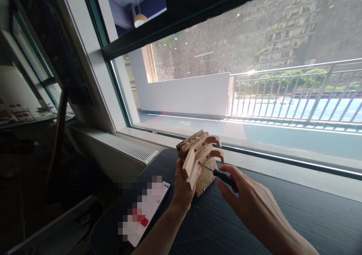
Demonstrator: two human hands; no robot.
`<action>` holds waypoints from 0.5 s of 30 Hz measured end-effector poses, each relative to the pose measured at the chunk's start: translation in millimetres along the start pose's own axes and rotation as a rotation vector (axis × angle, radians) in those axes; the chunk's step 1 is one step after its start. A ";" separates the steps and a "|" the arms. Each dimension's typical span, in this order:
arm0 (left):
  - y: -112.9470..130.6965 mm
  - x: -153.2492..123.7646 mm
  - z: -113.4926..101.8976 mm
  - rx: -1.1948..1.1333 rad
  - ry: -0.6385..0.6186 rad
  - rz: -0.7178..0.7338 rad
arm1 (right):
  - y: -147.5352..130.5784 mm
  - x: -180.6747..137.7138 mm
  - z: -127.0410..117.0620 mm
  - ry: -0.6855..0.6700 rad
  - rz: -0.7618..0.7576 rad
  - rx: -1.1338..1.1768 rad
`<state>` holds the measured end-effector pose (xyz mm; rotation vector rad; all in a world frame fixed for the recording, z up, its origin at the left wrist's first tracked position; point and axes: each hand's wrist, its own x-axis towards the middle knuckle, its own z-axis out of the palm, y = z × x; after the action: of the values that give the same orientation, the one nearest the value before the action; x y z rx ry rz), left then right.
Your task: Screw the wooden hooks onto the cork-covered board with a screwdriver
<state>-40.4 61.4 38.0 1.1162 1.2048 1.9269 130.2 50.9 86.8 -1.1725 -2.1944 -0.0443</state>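
Observation:
My left hand [182, 187] is closed around a rough tan block with a straw-like texture [207, 179], propped up at a tilt on the dark table. Two pale wooden pieces with curved, hooked ends [202, 155] lie side by side against the block's face, with small dark holes along them. In my right hand [243, 187] is a screwdriver [223, 177] with a black handle. Its thin metal shaft reaches to a hole in the nearer wooden piece. Most of my left fingers are hidden behind the block and wood.
A phone with a lit, partly blurred screen [151, 213] lies left of my left hand on the dark ribbed table [296, 194]. Behind the table are a window sill [268, 155] and a large window. A white radiator [121, 145] stands at the left.

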 end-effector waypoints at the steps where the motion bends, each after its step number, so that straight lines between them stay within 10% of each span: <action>1: -0.1 -0.1 0.5 0.009 0.003 0.008 | 0.8 -0.3 -0.8 0.003 -0.035 -0.021; 6: 3.7 0.8 1.1 0.024 -0.013 0.030 | 0.6 0.1 -3.0 0.069 -0.176 -0.073; 15: -1.6 0.6 -5.1 0.011 -0.099 0.032 | -1.9 3.1 -7.6 0.005 0.115 0.077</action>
<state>-45.1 60.5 35.5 1.2293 1.1520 1.8677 131.5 49.6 95.1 -1.2514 -2.1019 0.0849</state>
